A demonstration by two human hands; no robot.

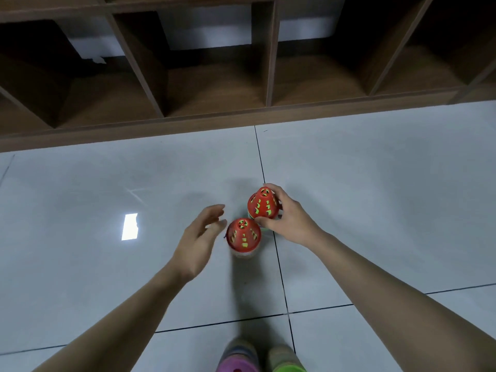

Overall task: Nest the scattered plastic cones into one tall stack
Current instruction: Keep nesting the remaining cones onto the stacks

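Two red perforated plastic cones stand out on the pale tiled floor (375,183): the far red cone (262,204), held in the right hand (288,218), and the near red cone (243,234), just beside the left hand (200,237). Each seems to cap a short stack, since yellow-green shows through the slots and a pale rim peeks out beneath, though how many cones sit nested under each red one cannot be told. Two more blurred stacks rise at the bottom edge, a purple-and-pink stack (237,361) and a green-topped stack (287,362); their counts are also unreadable.

The right hand has thumb and fingers curled round the lower skirt of the far cone. The left hand is spread wide with fingers straight, apart from the near cone and holding nothing.

Judging by the thin slotted walls, these cones should be very light, fairly stiff but slightly springy, and smooth enough to slip if pinched near the narrow tip. The wide lower skirt looks the best place to grip, with fingers spread round it. Nested cones may cling together or come apart when lifted, so a low grip seems wise.

Behind the floor runs a dark brown wooden cubby shelf (265,76).
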